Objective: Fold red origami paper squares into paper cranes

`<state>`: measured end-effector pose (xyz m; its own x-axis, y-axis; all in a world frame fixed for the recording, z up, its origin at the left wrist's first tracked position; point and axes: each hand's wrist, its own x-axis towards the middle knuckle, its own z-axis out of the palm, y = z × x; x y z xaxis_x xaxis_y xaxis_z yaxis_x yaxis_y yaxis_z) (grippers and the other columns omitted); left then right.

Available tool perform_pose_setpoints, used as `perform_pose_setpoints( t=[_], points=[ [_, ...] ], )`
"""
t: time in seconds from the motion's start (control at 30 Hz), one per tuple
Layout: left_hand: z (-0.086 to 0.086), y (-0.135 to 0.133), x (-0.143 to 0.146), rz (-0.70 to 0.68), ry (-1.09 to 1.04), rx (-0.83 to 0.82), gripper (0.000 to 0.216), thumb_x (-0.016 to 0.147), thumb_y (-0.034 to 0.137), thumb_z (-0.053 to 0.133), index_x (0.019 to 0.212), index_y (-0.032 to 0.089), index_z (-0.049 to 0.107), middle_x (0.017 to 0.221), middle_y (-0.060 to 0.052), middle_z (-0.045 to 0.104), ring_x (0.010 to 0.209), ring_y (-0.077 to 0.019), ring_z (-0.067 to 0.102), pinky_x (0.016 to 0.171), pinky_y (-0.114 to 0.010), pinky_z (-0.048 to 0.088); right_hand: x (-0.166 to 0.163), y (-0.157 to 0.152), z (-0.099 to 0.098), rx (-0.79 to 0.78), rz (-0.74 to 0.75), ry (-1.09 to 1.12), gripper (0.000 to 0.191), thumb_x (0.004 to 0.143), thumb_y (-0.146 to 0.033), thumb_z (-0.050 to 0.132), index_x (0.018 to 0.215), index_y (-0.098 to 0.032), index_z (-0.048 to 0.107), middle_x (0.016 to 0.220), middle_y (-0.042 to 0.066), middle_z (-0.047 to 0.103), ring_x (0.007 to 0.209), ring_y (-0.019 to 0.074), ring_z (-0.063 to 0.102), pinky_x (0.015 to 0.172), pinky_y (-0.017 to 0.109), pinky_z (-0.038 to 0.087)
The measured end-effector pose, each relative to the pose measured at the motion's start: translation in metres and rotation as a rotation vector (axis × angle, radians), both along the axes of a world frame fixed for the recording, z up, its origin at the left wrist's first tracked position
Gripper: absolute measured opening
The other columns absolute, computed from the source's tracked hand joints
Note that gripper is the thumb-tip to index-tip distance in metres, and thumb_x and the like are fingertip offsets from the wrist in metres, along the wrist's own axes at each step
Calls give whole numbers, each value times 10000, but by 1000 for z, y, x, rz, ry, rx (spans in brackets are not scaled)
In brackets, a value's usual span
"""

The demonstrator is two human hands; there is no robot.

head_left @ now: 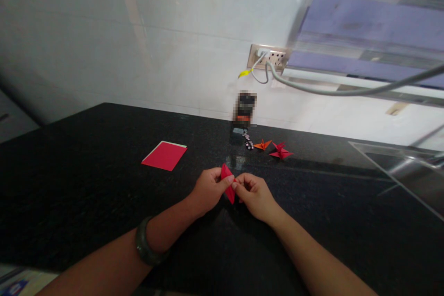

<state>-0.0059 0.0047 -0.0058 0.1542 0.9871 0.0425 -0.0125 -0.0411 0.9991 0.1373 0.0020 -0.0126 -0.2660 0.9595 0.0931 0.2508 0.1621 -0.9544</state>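
Observation:
Between my two hands is a red folded paper, a narrow diamond shape with pointed ends, held just over the dark countertop. My left hand pinches it from the left, thumb on its upper face. From the other side my right hand grips its right edge between thumb and fingers; the fingertips behind the paper are hidden. Farther back stand an orange paper crane and red paper cranes beside it. A stack of square paper, red on top with a pale sheet showing beneath, lies to the left.
A phone, blurred out, leans against the wall with a beaded strap in front. Above it, a grey cable runs from the wall socket. A metal sink is at the right of the black countertop.

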Motion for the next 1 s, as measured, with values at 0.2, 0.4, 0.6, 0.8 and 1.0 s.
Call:
perform_pose_setpoints(
  t=[0.2, 0.4, 0.6, 0.8, 1.0],
  points=[
    [-1, 0, 1, -51, -80, -87, 263, 716, 377, 567, 643, 125, 563, 566, 4, 561, 509, -101, 486, 531, -233, 387, 2, 0, 0, -17, 42, 17, 201, 764, -341, 527, 661, -168, 526, 508, -46, 458, 426, 72, 391, 427, 199, 324],
    [2, 0, 0, -40, -149, -99, 255, 636, 360, 662, 650, 125, 565, 580, 17, 572, 524, -95, 500, 536, -221, 387, 0, -1, 1, -10, -5, 39, 207, 733, -326, 549, 603, -173, 497, 488, -54, 446, 416, 67, 373, 422, 196, 301],
    [3, -2, 0, -13, -165, -86, 224, 624, 317, 676, 612, 126, 559, 550, 29, 556, 505, -82, 489, 516, -205, 378, -2, -3, 2, 37, -15, 9, 185, 734, -315, 548, 619, -172, 526, 488, -50, 454, 429, 73, 388, 431, 199, 315],
    [1, 1, 1, 77, -145, -151, 308, 598, 369, 698, 755, 134, 574, 644, 3, 596, 557, -95, 534, 500, -193, 406, 2, -2, 6, 251, -151, -113, 172, 734, -258, 539, 582, -180, 527, 499, -33, 462, 456, 92, 404, 447, 214, 331],
    [0, 2, 0, 63, -79, -231, 383, 591, 471, 678, 689, 110, 599, 598, -25, 601, 528, -99, 539, 508, -213, 424, 8, 1, 6, 631, -235, -333, 116, 750, -189, 521, 655, -186, 588, 576, 1, 527, 525, 115, 481, 507, 231, 382]
  ],
)
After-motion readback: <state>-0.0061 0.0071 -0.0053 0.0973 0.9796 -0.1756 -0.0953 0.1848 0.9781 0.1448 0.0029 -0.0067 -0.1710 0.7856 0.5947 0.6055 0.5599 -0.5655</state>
